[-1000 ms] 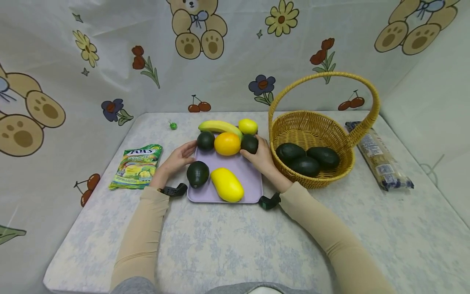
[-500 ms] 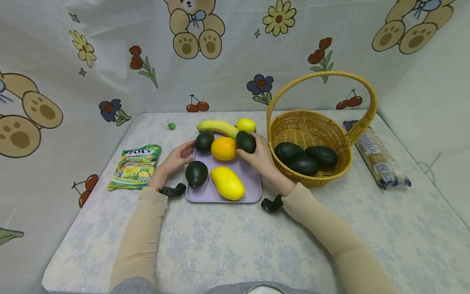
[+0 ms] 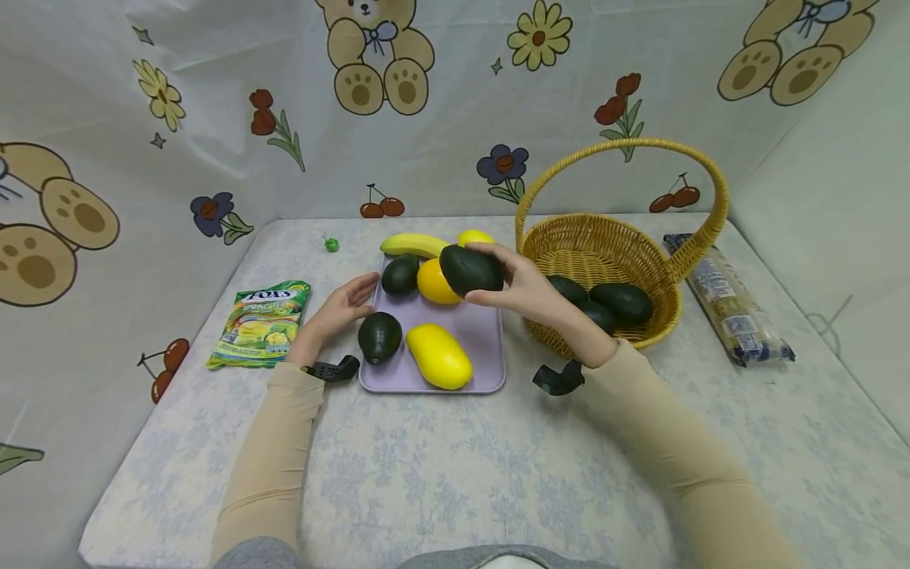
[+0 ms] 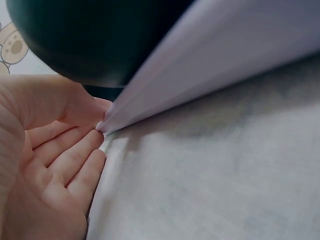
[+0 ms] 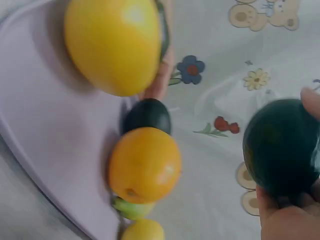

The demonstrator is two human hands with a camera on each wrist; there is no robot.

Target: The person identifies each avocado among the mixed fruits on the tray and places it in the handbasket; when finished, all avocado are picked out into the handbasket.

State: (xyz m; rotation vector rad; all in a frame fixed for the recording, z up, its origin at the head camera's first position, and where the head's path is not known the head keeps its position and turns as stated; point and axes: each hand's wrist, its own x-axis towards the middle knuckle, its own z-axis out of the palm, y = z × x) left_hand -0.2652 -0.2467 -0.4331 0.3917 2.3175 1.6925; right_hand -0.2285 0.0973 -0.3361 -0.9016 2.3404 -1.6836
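My right hand (image 3: 526,286) grips a dark green avocado (image 3: 469,270) between thumb and fingers, held above the back right part of the lilac tray (image 3: 483,332). The same avocado (image 5: 281,147) shows at the right of the right wrist view, apart from the other fruit. My left hand (image 3: 343,307) is at the tray's left edge; in the left wrist view its thumb and fingertips pinch the rim (image 4: 111,120). On the tray lie two more avocados (image 3: 380,337), a yellow mango (image 3: 439,356), an orange (image 3: 435,282), a banana (image 3: 412,244) and a partly covered lemon (image 3: 474,236).
A wicker basket (image 3: 604,231) with a tall arched handle and several avocados stands right of the tray, partly behind my right forearm. A long packet (image 3: 732,300) lies beyond it. A green candy bag (image 3: 265,324) and a small green item (image 3: 331,244) lie left.
My right hand has lifted the avocado off the tray's back right and tilted it, its wrist swinging right. The orange shifted slightly. My left hand stays at the tray's edge.
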